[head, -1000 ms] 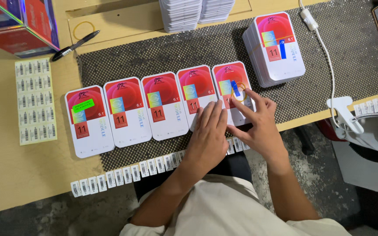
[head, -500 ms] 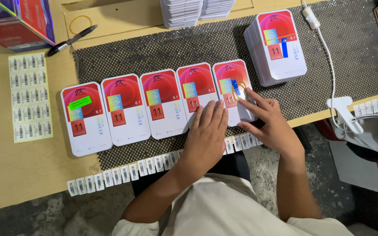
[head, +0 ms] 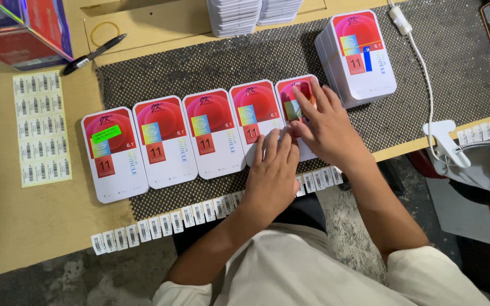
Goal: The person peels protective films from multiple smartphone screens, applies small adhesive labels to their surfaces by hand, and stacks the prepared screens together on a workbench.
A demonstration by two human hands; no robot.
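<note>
So both my hands are down on the rightmost box (head: pixel 297 107) in a row of five flat white-and-red boxes lying side by side on the dark grippy mat (head: pixel 460 73) across the desk (head: pixel 29 226). My right hand (head: pixel 327 127) is spread flat over that box with the fingers (head: pixel 304 97) stretched out and pressing on a small coloured sticker (head: pixel 292 110) at its middle, nothing gripped; my left hand (head: pixel 273 170) lies flat at the near edge of it and its neighbour box (head: pixel 255 120), fingers open too, just steadying. I'd guess these boxes are light, stiff cardboard with a smooth glossy face, so they'd slide easily if not for the mat, and the best hold would be by the long edges rather than the face. The leftmost box (head: pixel 112 153) carries a bright green label (head: pixel 107 132); the rest have small blue-yellow squares and a red square lower down. Far right there's a stack of the same boxes (head: pixel 361 56) with a blue strip on top. A strip of small white barcode stickers (head: pixel 160 225) runs along the near desk edge, a sheet of barcode labels (head: pixel 42 127) lies at the left, and a black marker (head: pixel 93 54) sits far left by a red carton (head: pixel 26 28).
</note>
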